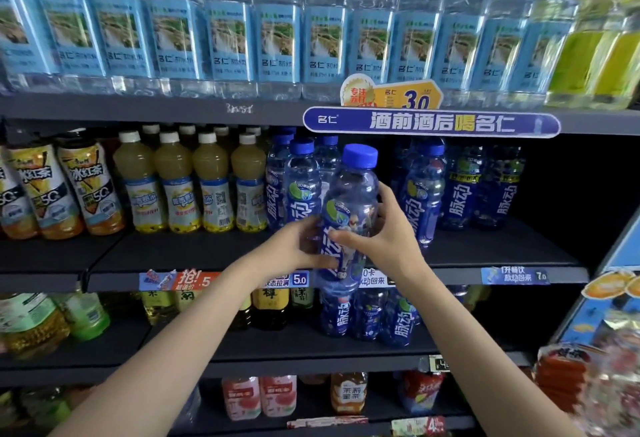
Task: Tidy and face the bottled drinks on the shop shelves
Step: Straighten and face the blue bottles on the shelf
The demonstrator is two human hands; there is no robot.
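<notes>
Both bare forearms reach up from the bottom edge toward the second shelf [485,256]. Left of them on that shelf stand orange iced-tea bottles [86,191], then 4 white-capped yellow juice bottles [211,187], then blue-capped bottles [301,184] with dark blue labels. Next, the left hand [298,246] curls its fingers round the left side of a blue sports-drink bottle [349,215], held upright in the air in front of the shelf's edge and just beside that blue row. On the bottle's other side the right hand [384,232] wraps it, thumb across the label. Further right stand more blue bottles [426,191], well back on the shelf. Overhead, a row of clear water bottles [277,35] with pale blue labels fills the top shelf.
</notes>
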